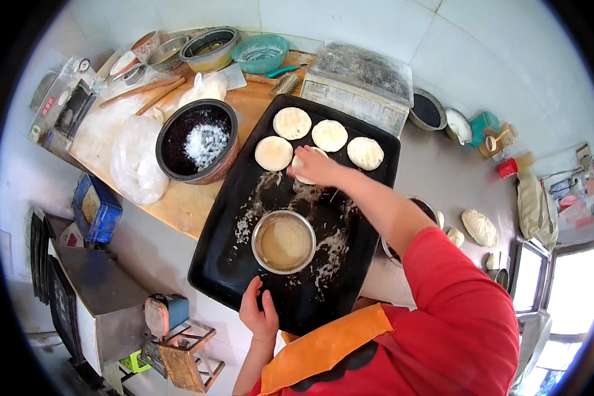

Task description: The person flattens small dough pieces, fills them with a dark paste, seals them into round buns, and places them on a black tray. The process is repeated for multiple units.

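Note:
My right hand (313, 166) lies over a round flat dough disc (304, 177) on a large black baking tray (218, 257), covering much of the disc; whether the fingers grip it cannot be told. More pale discs surround it, among them one at the top left (292, 123) and one at the right (365, 153). A round metal bowl (284, 242) with a tan, grainy content stands on the tray. Just below this bowl, my left hand (260, 307) is at the tray's near left edge, fingers apart, with nothing in it.
Left of the tray, a dark pot (198, 141) with white granules stands on the floured wooden table (185, 205) beside a plastic bag (138, 158). A dusty metal box (359, 74) adjoins the tray's far edge. Dough pieces (479, 227) lie on the right-hand counter.

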Demonstrator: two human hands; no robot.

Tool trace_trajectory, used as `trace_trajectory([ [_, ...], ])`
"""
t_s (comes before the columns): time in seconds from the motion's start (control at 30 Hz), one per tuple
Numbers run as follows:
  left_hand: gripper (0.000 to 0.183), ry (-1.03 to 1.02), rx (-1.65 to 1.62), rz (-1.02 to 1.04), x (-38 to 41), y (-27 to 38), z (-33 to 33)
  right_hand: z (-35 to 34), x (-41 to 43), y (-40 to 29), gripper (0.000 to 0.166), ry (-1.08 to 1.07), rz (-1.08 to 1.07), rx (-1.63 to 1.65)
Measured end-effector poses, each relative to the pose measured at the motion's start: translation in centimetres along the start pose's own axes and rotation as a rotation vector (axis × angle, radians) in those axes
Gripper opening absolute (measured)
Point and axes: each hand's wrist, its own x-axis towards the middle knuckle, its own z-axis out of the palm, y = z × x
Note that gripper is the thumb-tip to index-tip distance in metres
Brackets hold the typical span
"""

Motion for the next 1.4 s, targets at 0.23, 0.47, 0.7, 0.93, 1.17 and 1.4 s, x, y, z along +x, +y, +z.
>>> trace_trajectory([
  [0.23,0.031,0.011,-0.010,-0.007,0.0,-0.2,0.0,1.7,-2.7,1.5,0.090,0.106,-0.049,-0.209],
  [0.47,0.031,-0.043,-0.008,-0.027,-0.2,-0.6,-0.1,4.3,-5.5,-1.4,0.084,0.273,-0.149,-0.273],
  [0.7,0.030,-0.052,-0.122,-0.050,-0.9,-1.7,0.0,0.2,-10.3,-1.9,0.063,0.442,-0.140,0.045],
  [0.93,0.029,-0.090,-0.307,-0.094,-2.2,0.5,1.1,-5.3,-32.6,15.1,0.047,0.642,0.814,0.027],
  [1.17,0.025,-0.442,-0.511,-0.045,-5.6,11.3,9.5,-0.3,-40.0,22.9,0.075,0.452,0.655,0.222],
  [1.4,0.031,-0.824,-0.390,-0.014,-7.2,18.2,17.8,-0.2,-36.7,21.7,0.064,0.268,0.500,0.208],
])
